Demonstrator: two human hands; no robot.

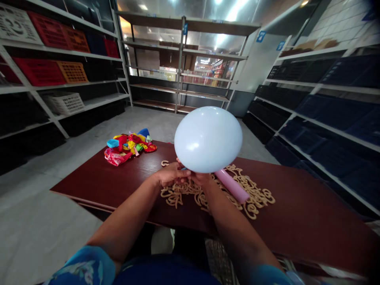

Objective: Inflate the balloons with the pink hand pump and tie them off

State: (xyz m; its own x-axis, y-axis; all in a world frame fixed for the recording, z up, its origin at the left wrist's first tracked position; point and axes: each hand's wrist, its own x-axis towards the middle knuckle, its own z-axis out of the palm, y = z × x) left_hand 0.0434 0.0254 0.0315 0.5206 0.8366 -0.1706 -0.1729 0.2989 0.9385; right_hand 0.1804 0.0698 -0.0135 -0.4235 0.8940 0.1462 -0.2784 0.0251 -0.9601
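An inflated pale blue balloon (208,138) floats just above the dark red table (311,206), held at its neck by both hands. My left hand (171,174) is closed around the neck from the left. My right hand (202,179) pinches the neck from the right; its fingers are mostly hidden under the balloon. A pink hand pump (232,186) lies slanted on the table right of my right hand. Under and around the hands spreads a heap of tan curly clips (255,196).
A pile of uninflated coloured balloons (129,145) lies at the table's far left. Metal shelving with red, orange and white crates (50,71) lines the left wall. Dark blue bins (326,107) fill the right shelves. More shelving (184,67) stands at the back across grey floor.
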